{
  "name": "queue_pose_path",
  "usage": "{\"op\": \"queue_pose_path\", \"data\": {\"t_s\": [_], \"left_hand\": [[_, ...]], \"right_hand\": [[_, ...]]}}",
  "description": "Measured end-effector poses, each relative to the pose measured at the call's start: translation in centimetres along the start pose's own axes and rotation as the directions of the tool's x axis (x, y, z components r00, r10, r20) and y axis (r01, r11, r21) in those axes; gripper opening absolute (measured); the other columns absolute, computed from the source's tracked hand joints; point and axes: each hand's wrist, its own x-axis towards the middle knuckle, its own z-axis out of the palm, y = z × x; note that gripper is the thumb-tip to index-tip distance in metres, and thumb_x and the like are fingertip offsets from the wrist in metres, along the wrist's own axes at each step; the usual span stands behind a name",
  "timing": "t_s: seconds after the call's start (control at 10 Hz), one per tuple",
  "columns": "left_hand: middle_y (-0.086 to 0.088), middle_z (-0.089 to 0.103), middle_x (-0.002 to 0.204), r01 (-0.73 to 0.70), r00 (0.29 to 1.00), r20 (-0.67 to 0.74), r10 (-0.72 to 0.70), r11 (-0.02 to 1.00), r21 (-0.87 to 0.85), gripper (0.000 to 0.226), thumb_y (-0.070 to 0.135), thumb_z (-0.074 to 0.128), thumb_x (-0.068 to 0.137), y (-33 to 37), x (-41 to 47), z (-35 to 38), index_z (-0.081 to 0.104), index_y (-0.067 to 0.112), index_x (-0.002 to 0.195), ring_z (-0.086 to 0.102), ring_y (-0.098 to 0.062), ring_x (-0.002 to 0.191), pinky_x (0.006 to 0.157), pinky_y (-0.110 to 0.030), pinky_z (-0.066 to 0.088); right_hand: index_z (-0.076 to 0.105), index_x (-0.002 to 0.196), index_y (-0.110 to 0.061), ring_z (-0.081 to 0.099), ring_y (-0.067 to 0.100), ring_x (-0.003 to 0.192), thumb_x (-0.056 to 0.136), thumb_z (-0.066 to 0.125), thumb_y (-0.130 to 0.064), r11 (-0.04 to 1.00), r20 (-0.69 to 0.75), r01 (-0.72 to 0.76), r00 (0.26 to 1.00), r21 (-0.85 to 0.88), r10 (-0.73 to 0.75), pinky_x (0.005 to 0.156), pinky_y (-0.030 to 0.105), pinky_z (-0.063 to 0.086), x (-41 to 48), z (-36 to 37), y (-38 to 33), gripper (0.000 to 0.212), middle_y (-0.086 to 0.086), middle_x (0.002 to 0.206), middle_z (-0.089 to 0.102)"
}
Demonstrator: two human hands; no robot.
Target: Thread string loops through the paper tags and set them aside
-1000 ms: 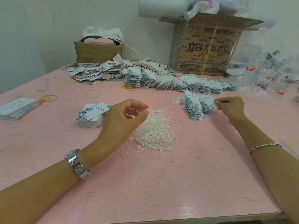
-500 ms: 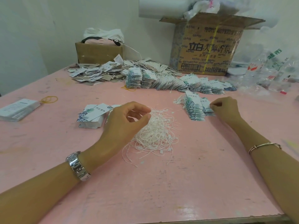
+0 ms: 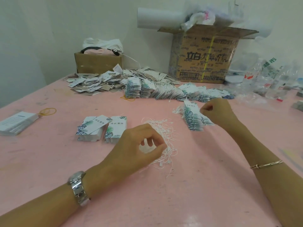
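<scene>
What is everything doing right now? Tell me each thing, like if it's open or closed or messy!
string pile: loose and tangled
left hand: thumb and finger pinching at the string pile
right hand: fingers curled beside the threaded tags; grip unclear
threaded tags: stacked in a leaning row, strings on
plain tags: two stacks, no strings seen
big box: flaps open
small box: open, stuffed
</scene>
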Motion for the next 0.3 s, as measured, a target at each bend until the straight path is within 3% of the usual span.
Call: {"op": "queue_pose_path", "data": {"t_s": [0.1,0.2,0.3], "left_hand": [[0.01,0.064,0.08,-0.092,0.995,0.03,0.091,0.995,0.042,0.005,0.023,0.075,0.086,0.9,-0.2,0.3,0.071,0.02,0.085,0.057,-0.013,0.076,0.07,-0.013,0.038],[0.012,0.062,0.078,-0.137,0.99,-0.001,0.138,0.988,0.07,0.012,0.031,0.073,0.086,1.1,-0.2,0.3,0.071,0.02,0.089,0.056,-0.009,0.073,0.071,-0.019,0.043],[0.014,0.06,0.076,-0.19,0.981,0.047,0.187,0.977,0.092,0.014,0.035,0.073,0.086,1.8,-0.8,0.6,0.07,0.022,0.092,0.053,-0.005,0.072,0.075,-0.026,0.045]], "right_hand": [[0.076,0.079,-0.012,0.064,0.01,0.064,0.084,0.074,-0.011,0.986,0.208,0.114,0.968,0.118,-0.137,0.061,0.019,0.048,-1.8,-2.4,-5.5,0.006,-0.004,0.072,0.071],[0.074,0.078,-0.017,0.064,0.009,0.064,0.082,0.078,-0.019,0.956,0.404,0.149,0.881,0.253,-0.244,0.063,0.024,0.052,-4.6,-4.0,-10.6,0.006,-0.004,0.072,0.071],[0.07,0.076,-0.022,0.057,0.003,0.059,0.085,0.074,-0.019,0.911,0.44,0.166,0.833,0.379,-0.335,0.056,0.015,0.044,-8.9,-5.2,-13.1,0.01,-0.005,0.068,0.067]]}}
